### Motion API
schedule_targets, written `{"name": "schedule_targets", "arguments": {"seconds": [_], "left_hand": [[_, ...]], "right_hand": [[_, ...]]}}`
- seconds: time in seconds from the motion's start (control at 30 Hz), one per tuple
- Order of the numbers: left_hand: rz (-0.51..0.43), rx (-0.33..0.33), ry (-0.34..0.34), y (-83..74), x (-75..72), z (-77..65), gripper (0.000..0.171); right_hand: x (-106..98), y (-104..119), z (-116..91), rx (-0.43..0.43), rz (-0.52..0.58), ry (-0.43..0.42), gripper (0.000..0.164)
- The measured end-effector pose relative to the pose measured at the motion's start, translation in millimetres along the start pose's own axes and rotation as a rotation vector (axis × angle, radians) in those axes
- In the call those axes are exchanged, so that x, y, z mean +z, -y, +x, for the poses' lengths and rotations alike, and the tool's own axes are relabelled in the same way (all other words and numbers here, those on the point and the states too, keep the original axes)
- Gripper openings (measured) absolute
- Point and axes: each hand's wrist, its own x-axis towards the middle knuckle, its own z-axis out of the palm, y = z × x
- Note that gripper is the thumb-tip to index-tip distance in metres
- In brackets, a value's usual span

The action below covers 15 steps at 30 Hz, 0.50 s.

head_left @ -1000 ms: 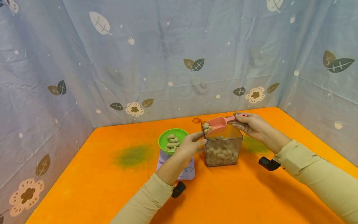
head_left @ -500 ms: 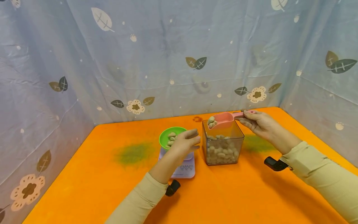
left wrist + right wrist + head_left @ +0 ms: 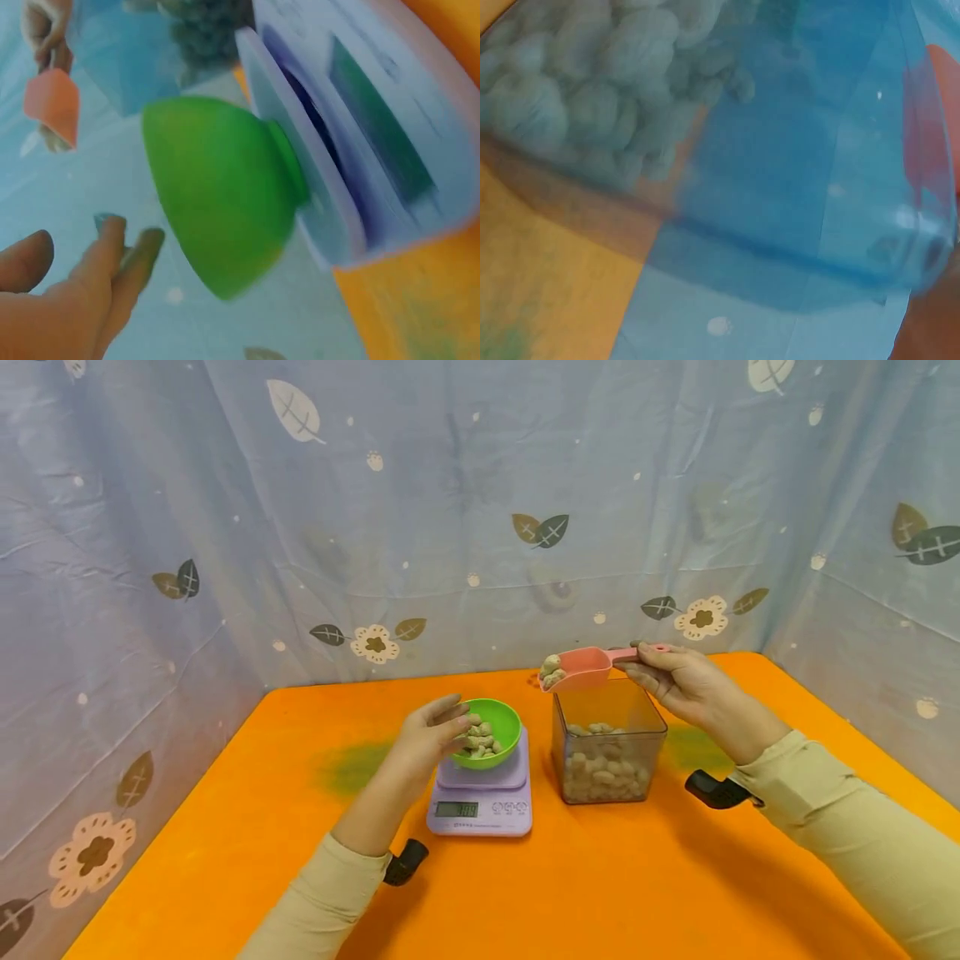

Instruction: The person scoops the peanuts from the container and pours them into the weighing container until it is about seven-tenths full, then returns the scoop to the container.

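My right hand (image 3: 690,693) pinches the handle of a pink scoop (image 3: 588,667), raised above the clear bin's back left rim. A few unshelled peanuts (image 3: 552,672) lie at the scoop's front end. Beside the green bowl (image 3: 504,731) is my left hand (image 3: 420,743), fingers loosely spread and holding nothing. A small gap parts those fingers from the bowl (image 3: 217,195) in the left wrist view. Peanuts sit in the bowl, which stands on a lilac kitchen scale (image 3: 480,814); its display digits are too blurred to read. In the right wrist view, the bin wall largely covers my hand.
Right of the scale stands the clear, smoky bin (image 3: 611,743), about half full of peanuts. An orange cloth (image 3: 585,885) covers the table. Patterned curtains (image 3: 450,510) hang behind it and at both sides.
My left hand has left the scoop's front end and moved left to the bowl's side. The scoop, with its peanuts, has risen from the bin's mouth and shifted slightly left.
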Motion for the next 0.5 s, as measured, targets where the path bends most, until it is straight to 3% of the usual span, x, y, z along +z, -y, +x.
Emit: {"name": "schedule_targets", "arguments": {"seconds": [0.27, 0.37, 0.5], "left_hand": [[0.097, 0.011, -0.136, 11.5, -23.7, 1.9, 0.055], [0.080, -0.013, -0.139, 18.7, -28.3, 6.3, 0.056], [0.023, -0.050, -0.093, 28.6, -32.0, 13.6, 0.057]], "right_hand": [[16.5, -17.3, 16.4, 0.020, -0.120, -0.018, 0.026], [23.0, -23.0, 23.3, 0.026, -0.191, -0.036, 0.023], [33.1, -32.0, 31.1, 0.019, -0.352, -0.068, 0.015]]}}
